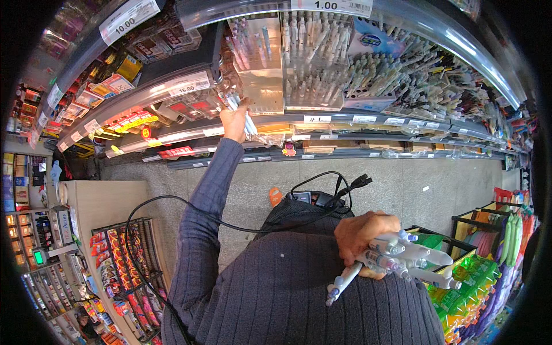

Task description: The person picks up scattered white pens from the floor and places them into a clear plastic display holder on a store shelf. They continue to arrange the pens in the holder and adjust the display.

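Observation:
My left hand reaches to the shelf and is closed around a few slim white pens. They stand beside a pale display box, whose upper part holds pink and blue pens. To its right, a clear pen holder carries rows of pale pens. Close to my torso, my right hand grips a bundle of thick white pens with translucent ends. The bundle fans out to the right, and one pen points down to the left. My right fingers are partly hidden behind it.
More pens crowd the shelf at right. Price tags line the shelf edges. A black cable crosses my left arm. At left stands a wooden counter with a snack rack; green-wrapped bottles stand at lower right.

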A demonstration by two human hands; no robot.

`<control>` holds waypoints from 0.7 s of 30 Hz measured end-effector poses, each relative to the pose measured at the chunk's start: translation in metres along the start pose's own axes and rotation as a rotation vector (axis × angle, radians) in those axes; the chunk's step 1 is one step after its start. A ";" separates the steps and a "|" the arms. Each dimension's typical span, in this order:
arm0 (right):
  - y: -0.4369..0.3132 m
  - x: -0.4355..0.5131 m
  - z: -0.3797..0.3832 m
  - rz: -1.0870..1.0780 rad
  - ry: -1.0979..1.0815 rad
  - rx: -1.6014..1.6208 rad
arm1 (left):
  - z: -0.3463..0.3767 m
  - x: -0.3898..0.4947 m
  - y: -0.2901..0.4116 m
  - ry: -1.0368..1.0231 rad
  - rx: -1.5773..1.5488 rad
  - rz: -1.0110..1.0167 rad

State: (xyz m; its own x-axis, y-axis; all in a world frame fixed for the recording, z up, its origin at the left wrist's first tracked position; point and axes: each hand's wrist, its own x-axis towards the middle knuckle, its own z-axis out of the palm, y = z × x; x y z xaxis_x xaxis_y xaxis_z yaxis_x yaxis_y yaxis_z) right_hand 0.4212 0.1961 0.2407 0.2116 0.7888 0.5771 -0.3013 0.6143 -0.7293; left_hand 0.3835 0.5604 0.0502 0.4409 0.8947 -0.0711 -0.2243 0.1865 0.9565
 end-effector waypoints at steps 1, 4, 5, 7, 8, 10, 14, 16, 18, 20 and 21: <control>0.001 0.001 -0.001 0.000 -0.024 -0.027 | 0.000 0.002 -0.002 0.005 -0.032 -0.015; 0.006 0.006 -0.002 0.061 -0.069 0.160 | -0.002 0.010 -0.003 0.001 0.021 -0.051; 0.008 0.008 -0.002 0.057 -0.087 0.172 | -0.001 0.012 -0.002 0.002 0.070 -0.063; 0.010 0.011 0.000 0.007 -0.102 0.058 | 0.000 0.014 0.002 0.030 0.669 0.118; 0.011 0.012 0.001 0.023 -0.094 0.101 | 0.002 0.012 0.004 0.069 1.014 0.212; 0.006 0.012 0.003 0.092 -0.085 0.122 | 0.005 0.004 0.010 0.011 1.485 0.303; 0.002 0.008 0.009 0.157 -0.003 0.095 | 0.015 -0.009 0.024 -0.137 1.520 0.725; 0.005 0.006 0.010 0.139 0.016 0.086 | 0.018 -0.012 0.032 -0.208 1.583 0.816; 0.009 0.005 0.011 0.114 0.038 0.076 | 0.020 -0.013 0.040 -0.276 1.641 0.858; 0.010 0.002 0.011 0.125 0.068 0.094 | 0.021 -0.013 0.046 -0.340 1.690 0.841; 0.011 0.000 0.010 0.148 0.085 0.118 | 0.022 -0.013 0.048 -0.374 1.714 0.851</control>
State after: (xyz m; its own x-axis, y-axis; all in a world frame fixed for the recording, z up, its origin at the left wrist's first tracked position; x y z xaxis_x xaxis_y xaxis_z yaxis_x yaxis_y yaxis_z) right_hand 0.4083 0.2029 0.2366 0.2334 0.8720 0.4304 -0.4404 0.4894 -0.7527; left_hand 0.3862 0.5486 0.1035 0.8762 0.3629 0.3171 0.4009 -0.9140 -0.0617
